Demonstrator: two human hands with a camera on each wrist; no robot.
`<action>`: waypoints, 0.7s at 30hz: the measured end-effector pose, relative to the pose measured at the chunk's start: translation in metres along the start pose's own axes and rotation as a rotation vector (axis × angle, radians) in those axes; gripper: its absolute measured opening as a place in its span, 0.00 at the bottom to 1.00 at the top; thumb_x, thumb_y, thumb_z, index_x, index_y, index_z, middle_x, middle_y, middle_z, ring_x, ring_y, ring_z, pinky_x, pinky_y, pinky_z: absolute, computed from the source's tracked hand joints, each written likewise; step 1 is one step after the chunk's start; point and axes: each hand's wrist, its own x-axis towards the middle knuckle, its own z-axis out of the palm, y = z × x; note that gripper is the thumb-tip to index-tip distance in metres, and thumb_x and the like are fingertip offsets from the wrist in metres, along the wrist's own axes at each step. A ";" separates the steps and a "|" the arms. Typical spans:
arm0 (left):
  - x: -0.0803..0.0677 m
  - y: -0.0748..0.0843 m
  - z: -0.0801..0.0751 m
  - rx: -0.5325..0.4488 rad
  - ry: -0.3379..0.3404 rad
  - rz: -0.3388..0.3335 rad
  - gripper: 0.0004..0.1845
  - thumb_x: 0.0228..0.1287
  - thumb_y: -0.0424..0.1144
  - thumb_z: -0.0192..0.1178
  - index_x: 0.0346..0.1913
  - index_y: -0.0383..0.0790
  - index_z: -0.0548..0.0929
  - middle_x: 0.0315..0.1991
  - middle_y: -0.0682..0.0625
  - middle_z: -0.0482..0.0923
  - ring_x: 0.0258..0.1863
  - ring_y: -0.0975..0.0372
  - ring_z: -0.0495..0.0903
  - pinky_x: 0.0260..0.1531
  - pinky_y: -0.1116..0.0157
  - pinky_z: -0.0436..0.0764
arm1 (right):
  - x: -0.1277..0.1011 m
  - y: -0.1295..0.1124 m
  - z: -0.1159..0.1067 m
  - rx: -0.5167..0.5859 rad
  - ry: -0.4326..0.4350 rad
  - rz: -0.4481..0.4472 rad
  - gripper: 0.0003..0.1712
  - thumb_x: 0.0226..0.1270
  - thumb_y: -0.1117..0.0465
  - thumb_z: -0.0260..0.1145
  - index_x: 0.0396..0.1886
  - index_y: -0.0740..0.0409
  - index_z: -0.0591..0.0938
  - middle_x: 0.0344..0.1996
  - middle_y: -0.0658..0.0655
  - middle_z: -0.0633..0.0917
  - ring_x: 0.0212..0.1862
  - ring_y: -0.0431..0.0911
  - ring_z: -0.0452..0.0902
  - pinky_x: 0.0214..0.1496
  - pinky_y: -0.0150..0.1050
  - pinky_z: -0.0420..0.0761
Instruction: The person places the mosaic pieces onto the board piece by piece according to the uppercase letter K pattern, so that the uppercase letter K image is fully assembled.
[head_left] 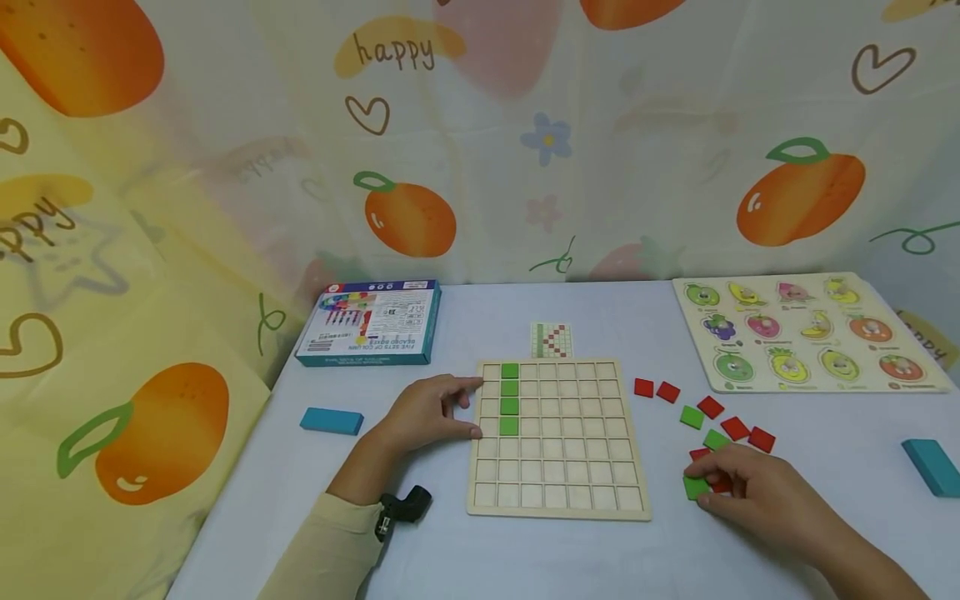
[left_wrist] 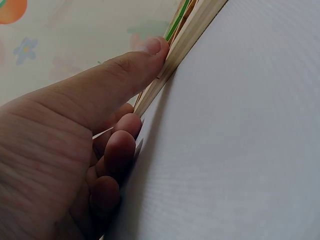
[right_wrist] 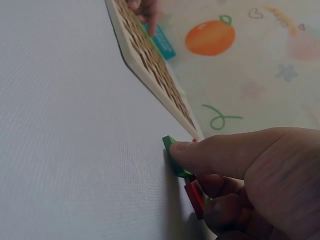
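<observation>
The right hand (head_left: 757,492) pinches a small green square tile (head_left: 694,487) lying on the white table (head_left: 450,550) beside the red tiles (head_left: 735,427). Lift it straight up. The left hand (head_left: 427,412), fingers loosely bent, steadies the wooden grid board (head_left: 558,508); keep it pressed.

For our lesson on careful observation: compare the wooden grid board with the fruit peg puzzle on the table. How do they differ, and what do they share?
The wooden grid board has plain square cells, four holding green tiles; the fruit peg puzzle shows coloured fruit pictures. The grid board lies between the hands, the left hand resting at its edge; the peg puzzle lies far right, untouched. Both are pale, flat boards lying on the table.
</observation>
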 end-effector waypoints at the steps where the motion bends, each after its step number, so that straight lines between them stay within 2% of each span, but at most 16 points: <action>1: 0.000 0.000 0.000 -0.001 -0.001 -0.002 0.44 0.51 0.51 0.86 0.73 0.50 0.82 0.39 0.61 0.78 0.30 0.63 0.76 0.30 0.66 0.74 | 0.000 0.000 0.000 -0.007 -0.001 -0.005 0.17 0.59 0.60 0.84 0.47 0.45 0.91 0.37 0.44 0.82 0.34 0.38 0.70 0.34 0.33 0.75; 7: -0.001 0.000 0.001 -0.010 0.000 -0.006 0.43 0.50 0.51 0.86 0.72 0.50 0.82 0.39 0.61 0.78 0.30 0.64 0.75 0.30 0.65 0.74 | 0.003 -0.001 0.000 -0.037 -0.006 -0.032 0.17 0.57 0.60 0.85 0.42 0.42 0.87 0.37 0.44 0.80 0.35 0.39 0.71 0.35 0.33 0.75; 11: 0.000 0.000 0.000 -0.001 0.005 0.012 0.44 0.51 0.51 0.86 0.72 0.49 0.82 0.39 0.61 0.78 0.30 0.64 0.75 0.30 0.66 0.74 | 0.002 -0.003 -0.001 -0.011 -0.011 -0.024 0.17 0.57 0.61 0.84 0.39 0.42 0.85 0.32 0.44 0.79 0.33 0.38 0.71 0.34 0.33 0.75; 15: 0.000 0.000 0.000 0.010 0.005 0.017 0.44 0.51 0.52 0.86 0.72 0.49 0.82 0.39 0.61 0.78 0.30 0.64 0.76 0.30 0.66 0.74 | 0.002 -0.003 -0.002 0.020 -0.012 -0.035 0.14 0.61 0.62 0.82 0.38 0.43 0.85 0.28 0.44 0.77 0.31 0.38 0.71 0.33 0.33 0.74; 21: 0.000 -0.001 0.000 0.006 0.000 0.004 0.44 0.50 0.52 0.86 0.73 0.50 0.82 0.39 0.61 0.78 0.31 0.64 0.76 0.30 0.66 0.74 | 0.006 -0.005 -0.004 0.042 -0.030 -0.028 0.10 0.66 0.62 0.79 0.37 0.44 0.86 0.29 0.43 0.80 0.31 0.38 0.72 0.34 0.32 0.76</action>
